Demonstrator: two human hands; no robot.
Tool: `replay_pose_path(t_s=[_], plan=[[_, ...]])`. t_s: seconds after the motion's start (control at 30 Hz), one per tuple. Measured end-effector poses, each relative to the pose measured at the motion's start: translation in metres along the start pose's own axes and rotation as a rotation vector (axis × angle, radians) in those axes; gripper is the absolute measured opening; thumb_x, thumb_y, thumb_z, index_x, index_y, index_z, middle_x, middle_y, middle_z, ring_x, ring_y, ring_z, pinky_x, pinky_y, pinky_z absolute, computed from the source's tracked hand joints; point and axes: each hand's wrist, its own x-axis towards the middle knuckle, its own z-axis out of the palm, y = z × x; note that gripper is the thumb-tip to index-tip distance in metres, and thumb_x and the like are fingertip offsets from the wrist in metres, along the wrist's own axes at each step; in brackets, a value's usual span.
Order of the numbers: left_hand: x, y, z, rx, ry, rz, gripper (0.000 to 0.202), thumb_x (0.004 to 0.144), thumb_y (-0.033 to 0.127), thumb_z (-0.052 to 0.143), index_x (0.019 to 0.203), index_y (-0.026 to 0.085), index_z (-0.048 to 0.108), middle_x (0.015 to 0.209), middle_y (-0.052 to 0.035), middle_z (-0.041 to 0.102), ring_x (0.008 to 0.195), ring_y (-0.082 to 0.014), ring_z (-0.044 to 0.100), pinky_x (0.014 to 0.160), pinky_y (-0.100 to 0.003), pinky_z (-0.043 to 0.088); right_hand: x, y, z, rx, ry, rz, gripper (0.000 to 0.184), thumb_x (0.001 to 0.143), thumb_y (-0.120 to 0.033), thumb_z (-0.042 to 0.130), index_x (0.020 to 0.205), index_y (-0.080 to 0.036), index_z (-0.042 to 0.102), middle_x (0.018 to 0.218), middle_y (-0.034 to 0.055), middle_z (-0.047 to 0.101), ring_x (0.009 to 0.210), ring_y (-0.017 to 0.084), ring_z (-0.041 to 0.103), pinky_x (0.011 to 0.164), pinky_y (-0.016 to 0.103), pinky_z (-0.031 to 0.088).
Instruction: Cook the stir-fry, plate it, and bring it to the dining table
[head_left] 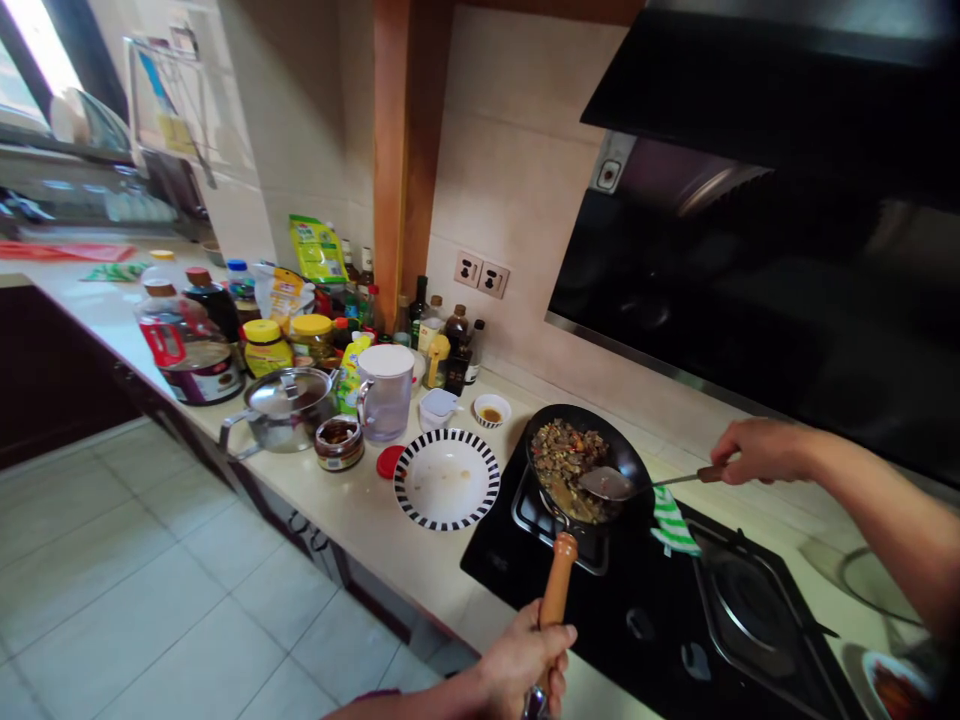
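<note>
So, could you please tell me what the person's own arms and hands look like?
Both are bare: the left hand and right hand wear no gloves, and no ring or watch shows. The right forearm is uncovered to the picture's edge. A thin purplish strip by the left forearm may be a sleeve hem; too small to tell.

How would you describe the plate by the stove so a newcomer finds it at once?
Start at the black stove; on the pale counter just left of it, beside the wok, lies a round white plate. Its rim of black and white stripes sets it apart from the small plain sauce dish and the red lid nearby.
</note>
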Motion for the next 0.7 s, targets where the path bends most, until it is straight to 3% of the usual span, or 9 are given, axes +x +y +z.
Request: replay_pose_path(t_s=[0.17,0.3,0.43,0.6,0.7], plan=[[-0.004,0.002,0.002,0.017,0.005,-0.005,0.044,0.065,0.042,0.070,0.083,0.025,0.033,0.053,0.0117,0.045,0.033,-0.0031,0.033,0.036,-0.015,0.025,-0.004,-0.001,-0.024,-0.164,-0.003,0.115,0.009,0.059,-0.010,0.069,0.053,-0.015,0.065,0.047,0.0017,0.052,0.052,0.018,0.054,0.057,0.033,0.041],[-0.003,0.002,0.001,0.003,-0.005,-0.007,0.046,0.064,0.044,0.071,0.082,0.025,0.033,0.054,0.0115,0.045,0.033,-0.0025,0.034,0.036,-0.015,0.023,0.015,-0.013,-0.015,-0.230,0.069,0.152,0.013,0.052,-0.015,0.078,0.058,-0.013,0.066,0.072,0.0107,0.066,0.078,0.031,0.065,0.068,0.042,0.046],[-0.006,0.004,0.003,0.011,-0.004,-0.019,0.046,0.066,0.044,0.071,0.081,0.025,0.032,0.054,0.0118,0.045,0.033,-0.0025,0.033,0.035,-0.015,0.022,0.036,-0.019,0.029,-0.193,0.115,0.080,0.013,0.061,-0.018,0.075,0.072,-0.013,0.070,0.091,0.0143,0.069,0.089,0.030,0.065,0.070,0.036,0.047],[-0.011,0.008,0.007,0.039,0.041,-0.019,0.039,0.071,0.040,0.067,0.082,0.025,0.033,0.053,0.0116,0.044,0.034,-0.0034,0.035,0.035,-0.014,0.022,0.046,-0.016,0.097,-0.090,0.106,0.026,0.012,0.076,-0.016,0.058,0.076,-0.014,0.070,0.074,0.0095,0.069,0.066,0.019,0.066,0.058,0.026,0.043],[-0.009,0.006,0.005,0.054,0.035,0.010,0.042,0.069,0.044,0.069,0.080,0.024,0.033,0.053,0.0116,0.044,0.035,-0.0037,0.035,0.034,-0.015,0.024,0.038,-0.013,0.121,-0.060,0.174,-0.007,0.022,0.080,-0.012,0.048,0.086,-0.017,0.069,0.087,0.0100,0.070,0.079,0.020,0.067,0.061,0.025,0.041]])
